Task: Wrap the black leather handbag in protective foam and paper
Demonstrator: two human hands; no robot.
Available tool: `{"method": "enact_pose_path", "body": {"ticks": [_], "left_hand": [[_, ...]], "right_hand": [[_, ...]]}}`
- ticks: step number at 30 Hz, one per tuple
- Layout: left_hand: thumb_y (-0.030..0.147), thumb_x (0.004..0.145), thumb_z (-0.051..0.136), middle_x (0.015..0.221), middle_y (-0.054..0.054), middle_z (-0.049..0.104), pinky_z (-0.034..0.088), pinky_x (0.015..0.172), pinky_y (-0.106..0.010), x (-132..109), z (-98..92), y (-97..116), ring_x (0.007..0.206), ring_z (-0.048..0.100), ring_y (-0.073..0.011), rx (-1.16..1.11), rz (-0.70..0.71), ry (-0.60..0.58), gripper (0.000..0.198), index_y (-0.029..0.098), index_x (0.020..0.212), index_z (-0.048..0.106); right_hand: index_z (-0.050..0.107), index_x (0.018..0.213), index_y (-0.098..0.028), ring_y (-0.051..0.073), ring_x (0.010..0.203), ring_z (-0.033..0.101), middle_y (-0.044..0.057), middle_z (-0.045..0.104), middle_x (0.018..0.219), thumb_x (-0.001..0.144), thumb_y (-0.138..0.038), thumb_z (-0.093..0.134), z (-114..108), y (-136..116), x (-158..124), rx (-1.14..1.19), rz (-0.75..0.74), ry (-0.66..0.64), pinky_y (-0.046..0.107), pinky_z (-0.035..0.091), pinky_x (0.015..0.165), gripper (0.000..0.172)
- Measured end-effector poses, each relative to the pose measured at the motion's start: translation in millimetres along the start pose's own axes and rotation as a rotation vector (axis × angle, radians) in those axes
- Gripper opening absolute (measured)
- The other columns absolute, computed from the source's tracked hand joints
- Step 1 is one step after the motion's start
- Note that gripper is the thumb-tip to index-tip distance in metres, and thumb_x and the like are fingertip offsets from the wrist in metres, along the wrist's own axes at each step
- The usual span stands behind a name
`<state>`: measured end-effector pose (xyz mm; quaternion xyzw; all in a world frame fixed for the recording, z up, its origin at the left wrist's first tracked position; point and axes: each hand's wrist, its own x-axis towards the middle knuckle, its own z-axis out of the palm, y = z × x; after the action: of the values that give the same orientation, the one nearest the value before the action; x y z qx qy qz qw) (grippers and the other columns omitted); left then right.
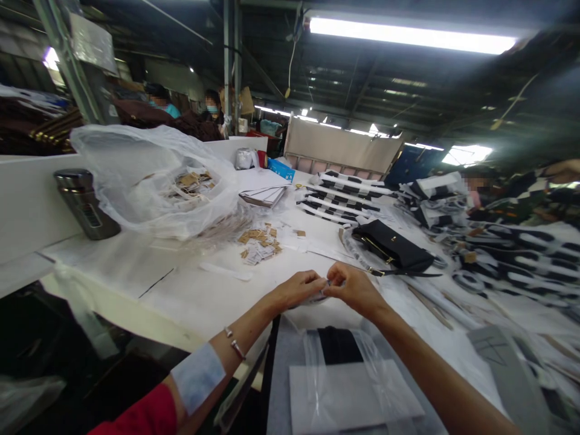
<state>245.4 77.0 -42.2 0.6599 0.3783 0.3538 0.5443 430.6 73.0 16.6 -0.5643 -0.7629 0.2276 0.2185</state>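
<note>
My left hand point(301, 289) and my right hand point(347, 287) meet above the white table, fingers bent and pressed together around something small and partly clear that I cannot make out. Just below them lies a plastic-wrapped item point(351, 377) with a black band and a pale sheet, on a grey surface. To the right of my hands is a black bag point(396, 244) with a gold zipper. A small pile of brown and white tags point(260, 243) lies beyond my left hand.
A large clear plastic bag point(158, 181) of tags stands at left beside a dark metal flask point(88, 205). Papers point(263, 184) and striped wrapped straps point(344, 196) lie farther back. Wrapped goods point(521, 254) are heaped at right. Several people are in the background.
</note>
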Motion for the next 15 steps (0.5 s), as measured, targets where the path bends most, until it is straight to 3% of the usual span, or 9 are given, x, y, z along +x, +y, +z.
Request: {"method": "enact_pose_path", "body": {"ticks": [5,10,13,15], "left_hand": [[0.041,0.074,0.066,0.07,0.003,0.058,0.032,0.058,-0.024,-3.3,4.6,-9.5,0.064,0.046,-0.0121,-0.026,-0.082,0.062,0.028,0.015,0.086,0.067],[0.035,0.068,0.065,0.065,0.002,0.057,0.031,0.054,-0.024,-0.2,13.4,-20.8,0.058,0.045,-0.0119,-0.053,-0.146,0.14,0.023,0.015,0.08,0.065],[0.035,0.063,0.067,0.064,0.002,0.057,0.032,0.054,-0.024,1.2,15.1,-23.4,0.057,0.045,-0.0119,-0.07,-0.171,0.171,0.023,0.016,0.077,0.065],[0.036,0.062,0.067,0.065,0.002,0.058,0.032,0.054,-0.024,1.2,14.8,-23.6,0.058,0.046,-0.0118,-0.076,-0.184,0.185,0.025,0.016,0.076,0.065]], "right_hand": [[0.06,0.076,-0.022,0.013,0.059,0.057,-0.006,0.063,0.062,0.063,-0.024,0.074,9.8,12.3,2.6,0.122,0.054,-0.101,0.023,0.039,0.056,0.02],[0.062,0.08,-0.021,0.015,0.062,0.06,-0.004,0.066,0.065,0.065,-0.022,0.069,20.2,21.8,-0.2,0.151,0.05,-0.081,0.025,0.043,0.058,0.016],[0.066,0.087,-0.021,0.018,0.073,0.066,-0.001,0.071,0.077,0.071,-0.027,0.065,11.6,24.2,-11.8,0.178,-0.016,-0.006,0.03,0.048,0.069,0.017],[0.068,0.09,-0.022,0.021,0.081,0.067,0.002,0.073,0.084,0.073,-0.034,0.064,-6.4,30.1,-26.3,0.181,-0.017,0.075,0.034,0.049,0.077,0.021]]}}
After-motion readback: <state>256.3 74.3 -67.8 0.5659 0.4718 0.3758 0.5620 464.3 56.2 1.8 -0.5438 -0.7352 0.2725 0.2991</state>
